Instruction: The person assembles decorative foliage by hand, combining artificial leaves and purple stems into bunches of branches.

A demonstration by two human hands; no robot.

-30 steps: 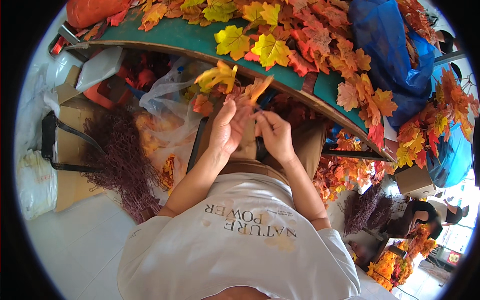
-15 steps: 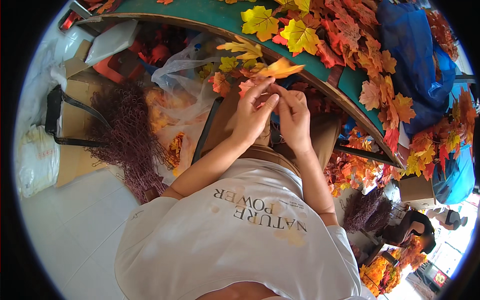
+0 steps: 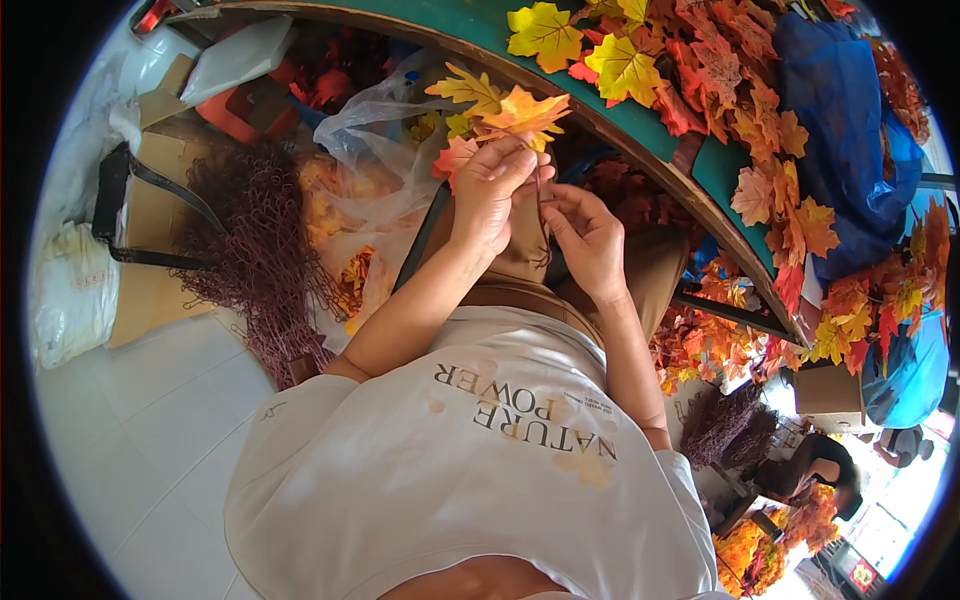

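Head view: leaf sprig (image 3: 505,115), orange and yellow cloth leaves on a thin stem, pinched in left hand (image 3: 490,195) above the lap. Right hand (image 3: 585,235) grips the stem below. Bench (image 3: 640,125) edge just beyond; floor (image 3: 150,420) open leftward.

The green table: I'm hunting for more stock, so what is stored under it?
Under the green table lie a clear plastic bag of artificial leaves, an orange object and more leaf bunches. The tabletop and the person's hands cover whatever lies further back.
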